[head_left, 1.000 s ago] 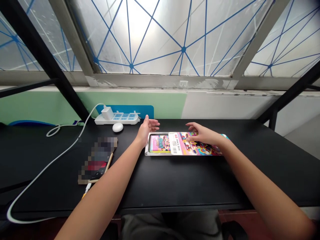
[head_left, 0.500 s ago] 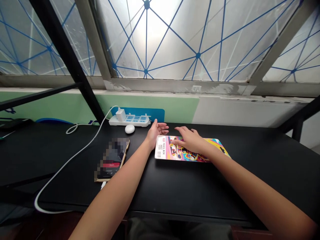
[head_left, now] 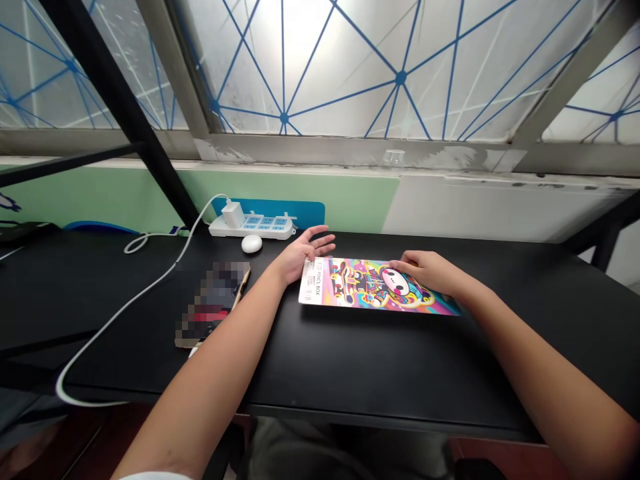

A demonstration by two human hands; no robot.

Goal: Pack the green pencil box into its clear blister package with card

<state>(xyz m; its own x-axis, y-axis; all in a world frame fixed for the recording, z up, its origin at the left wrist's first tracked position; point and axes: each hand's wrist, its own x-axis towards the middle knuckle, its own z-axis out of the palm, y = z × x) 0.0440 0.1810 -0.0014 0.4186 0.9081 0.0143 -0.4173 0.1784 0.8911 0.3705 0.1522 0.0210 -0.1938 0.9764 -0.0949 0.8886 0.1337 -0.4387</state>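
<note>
A flat, brightly printed pencil box (head_left: 365, 285) lies on the black desk (head_left: 350, 360), its white label end to the left. My left hand (head_left: 300, 255) rests at the box's left end, fingers stretched out and apart, holding nothing. My right hand (head_left: 425, 269) lies on the box's far right part, fingers curled over its far edge.
A white power strip (head_left: 253, 228) with a plugged charger sits at the back by the wall, a small white oval object (head_left: 251, 244) in front of it. A white cable (head_left: 125, 307) trails left. A blurred phone-like object (head_left: 213, 303) lies left of my forearm.
The box's lid has slid shut over its pink inside. My right hand moved from the box's left part to its right far edge. The left hand stayed at the left end.
</note>
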